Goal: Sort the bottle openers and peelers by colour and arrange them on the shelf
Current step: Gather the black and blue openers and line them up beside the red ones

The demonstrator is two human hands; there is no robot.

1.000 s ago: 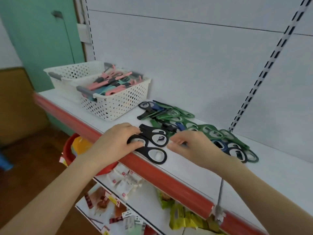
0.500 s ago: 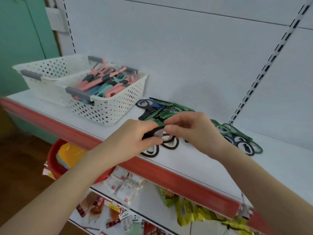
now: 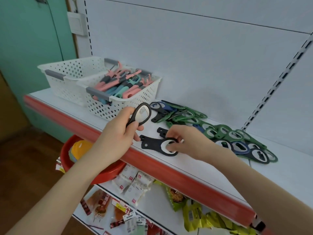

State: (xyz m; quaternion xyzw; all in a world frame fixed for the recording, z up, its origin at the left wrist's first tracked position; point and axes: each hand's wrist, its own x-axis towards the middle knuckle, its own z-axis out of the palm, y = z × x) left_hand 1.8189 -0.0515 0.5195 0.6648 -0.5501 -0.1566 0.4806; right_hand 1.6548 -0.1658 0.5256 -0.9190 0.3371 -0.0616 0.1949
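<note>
While my left hand [image 3: 116,134] grips one opener [image 3: 141,114] near the basket [image 3: 125,106], my right hand [image 3: 186,141] pinches a second opener [image 3: 152,143]; a weak pinch may drop it.

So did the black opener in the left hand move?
Yes. The left hand has lifted the black opener up off the shelf, and it is now nearer the white basket.

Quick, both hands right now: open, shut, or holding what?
Left hand: grips a black bottle opener, held above the shelf.
Right hand: pinches a second black opener lying there.
</note>
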